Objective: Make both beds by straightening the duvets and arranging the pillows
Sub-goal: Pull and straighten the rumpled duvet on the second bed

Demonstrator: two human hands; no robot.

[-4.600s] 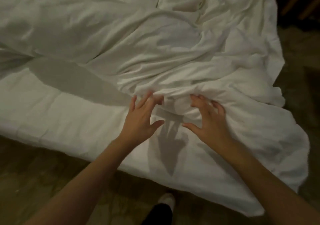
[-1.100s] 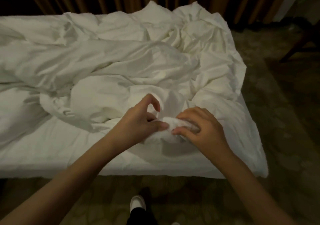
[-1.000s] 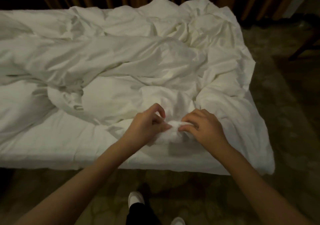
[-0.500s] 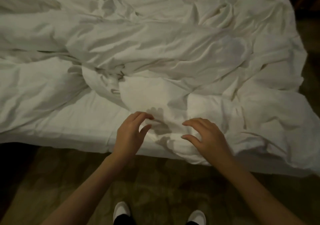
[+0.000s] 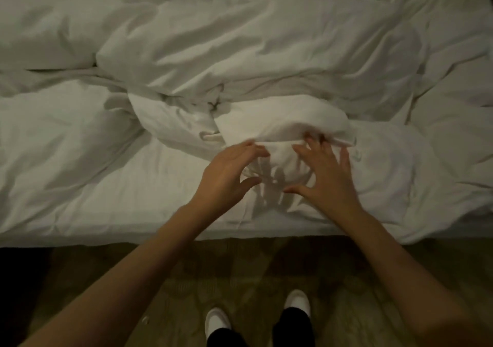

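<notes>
Rumpled white duvet (image 5: 266, 53) covered the bed, your left hand (image 5: 226, 176) and right hand (image 5: 328, 176) hovered spread-fingered, gripping nothing, over its near fold.

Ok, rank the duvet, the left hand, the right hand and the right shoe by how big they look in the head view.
1. duvet, filling most of the frame.
2. left hand and right hand: these look alike, so no ranking between them.
3. right shoe, smallest, though it lies farther from the camera.
</notes>
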